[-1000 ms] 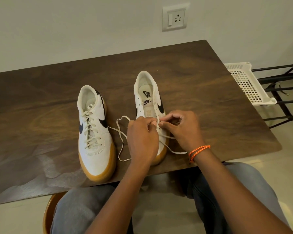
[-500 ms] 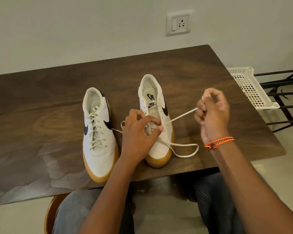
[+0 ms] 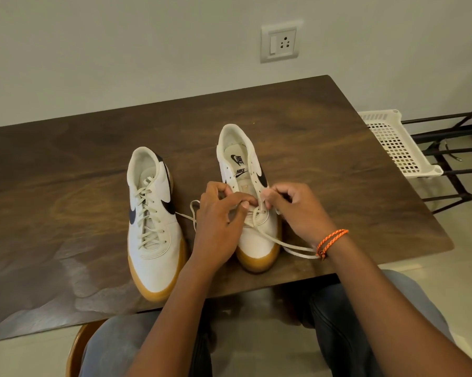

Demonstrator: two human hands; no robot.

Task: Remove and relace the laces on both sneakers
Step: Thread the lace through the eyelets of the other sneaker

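Note:
Two white sneakers with gum soles stand on the dark wooden table [image 3: 324,137], toes toward me. The left sneaker [image 3: 153,221] is fully laced. The right sneaker [image 3: 252,186] has its cream lace [image 3: 289,244] threaded only through the lower eyelets; loose ends trail left and right on the table. My left hand [image 3: 220,221] rests over the right sneaker's forefoot, fingers curled at the lace by the eyelets. My right hand [image 3: 294,210] pinches the lace at the sneaker's right eyelet row. The fingertips hide the exact eyelet.
A white perforated plastic basket [image 3: 398,142] sits on a black metal rack [image 3: 452,159] to the right of the table. A wall socket [image 3: 279,42] is on the wall behind. My knees sit below the table's near edge.
My right hand, which had pulled the lace out taut to the right, has come back to the right sneaker's eyelets. My left hand stays on the shoe.

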